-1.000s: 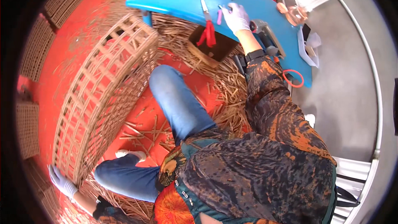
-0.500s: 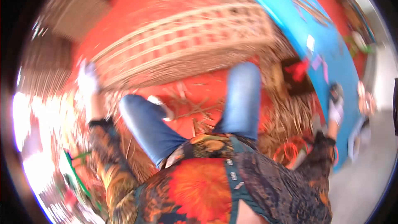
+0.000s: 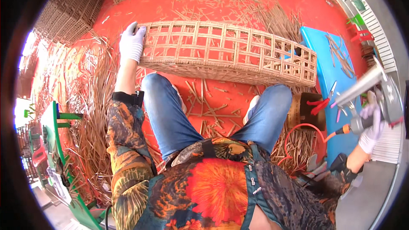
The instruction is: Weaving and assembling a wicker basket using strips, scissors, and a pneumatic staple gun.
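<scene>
My gloved left hand [image 3: 131, 42] has its fingers closed over the left end of one long open-weave rattan frame [image 3: 230, 53], lying across before my knees. My gloved right hand [image 3: 370, 127] is wrapped around one grey metal air tool [image 3: 375, 91]. One blue table [image 3: 336, 81] stands at my right. Loose rattan strips [image 3: 91, 115] cover the red floor [image 3: 179, 4].

Wicker-weaving workshop: red floor [image 3: 179, 4] littered with cane strips [image 3: 91, 115], stacked woven panels [image 3: 70, 12], a half-woven rattan frame [image 3: 230, 53].
</scene>
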### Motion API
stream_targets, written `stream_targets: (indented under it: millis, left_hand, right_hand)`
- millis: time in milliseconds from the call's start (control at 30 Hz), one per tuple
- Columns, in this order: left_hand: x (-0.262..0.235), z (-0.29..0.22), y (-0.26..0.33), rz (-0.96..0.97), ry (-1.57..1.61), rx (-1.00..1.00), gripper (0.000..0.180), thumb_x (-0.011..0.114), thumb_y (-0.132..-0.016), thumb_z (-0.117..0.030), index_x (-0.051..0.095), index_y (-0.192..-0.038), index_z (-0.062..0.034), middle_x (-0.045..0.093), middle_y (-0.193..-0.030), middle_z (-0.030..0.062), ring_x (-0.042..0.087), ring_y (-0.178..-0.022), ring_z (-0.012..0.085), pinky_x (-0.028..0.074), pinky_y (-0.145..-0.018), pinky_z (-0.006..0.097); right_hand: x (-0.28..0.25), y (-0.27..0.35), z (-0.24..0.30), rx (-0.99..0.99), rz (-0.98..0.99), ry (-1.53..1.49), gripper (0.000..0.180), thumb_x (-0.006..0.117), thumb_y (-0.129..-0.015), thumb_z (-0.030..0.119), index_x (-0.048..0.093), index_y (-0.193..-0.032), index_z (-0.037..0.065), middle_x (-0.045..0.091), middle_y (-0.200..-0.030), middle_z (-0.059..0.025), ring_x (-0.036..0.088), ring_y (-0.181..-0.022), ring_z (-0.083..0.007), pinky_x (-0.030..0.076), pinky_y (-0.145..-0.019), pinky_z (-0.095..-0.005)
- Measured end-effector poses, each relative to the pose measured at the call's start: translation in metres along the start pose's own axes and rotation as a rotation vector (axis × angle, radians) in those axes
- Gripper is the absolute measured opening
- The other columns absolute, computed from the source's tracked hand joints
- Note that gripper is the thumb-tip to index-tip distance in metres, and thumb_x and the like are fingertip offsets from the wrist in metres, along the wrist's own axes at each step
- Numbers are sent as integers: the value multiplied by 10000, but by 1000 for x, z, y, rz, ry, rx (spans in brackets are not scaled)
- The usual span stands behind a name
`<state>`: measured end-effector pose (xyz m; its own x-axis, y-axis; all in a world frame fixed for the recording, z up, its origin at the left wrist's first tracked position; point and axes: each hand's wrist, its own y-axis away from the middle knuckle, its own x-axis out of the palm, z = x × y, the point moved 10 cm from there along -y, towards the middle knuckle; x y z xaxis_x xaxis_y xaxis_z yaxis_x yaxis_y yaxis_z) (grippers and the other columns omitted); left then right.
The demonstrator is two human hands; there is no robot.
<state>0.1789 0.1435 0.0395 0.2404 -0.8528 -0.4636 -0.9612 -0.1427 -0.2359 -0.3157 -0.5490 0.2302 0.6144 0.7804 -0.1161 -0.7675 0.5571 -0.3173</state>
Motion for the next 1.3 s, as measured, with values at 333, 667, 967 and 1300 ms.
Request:
stream_targets:
  millis: [333,667,967,1300]
  left_hand:
    - [18,-85,45,-3,-623,582,317,654,-910,-401,728,-1129,-184,684,-1173,36,601,-1166,239,406,-1011,456]
    - [29,-102,54,114,-522,714,265,668,-900,-409,740,-1075,-224,705,-987,-4,635,-1021,223,375,-1008,445]
    - [26,-94,50,113,-468,662,245,696,-876,-410,750,-1036,-234,680,-893,-7,627,-969,210,367,-1021,455]
    - [26,-93,50,119,-481,631,223,679,-889,-411,764,-971,-222,702,-915,20,639,-990,231,374,-997,461]
  right_hand:
    - [375,-3,56,233,494,400,222,729,-895,187,656,-953,-15,587,-687,-10,529,-552,-86,429,-527,-253]
    - [534,-20,51,160,1025,626,434,759,-890,285,686,-1224,17,645,-764,18,557,-624,-40,457,-575,-233]
    - [591,-30,25,-185,1097,764,389,772,-894,314,704,-1150,28,619,-679,24,530,-512,-33,422,-480,-221]
    - [603,-34,22,-158,1116,776,409,768,-891,342,710,-1116,7,592,-636,24,531,-503,-42,424,-474,-230]
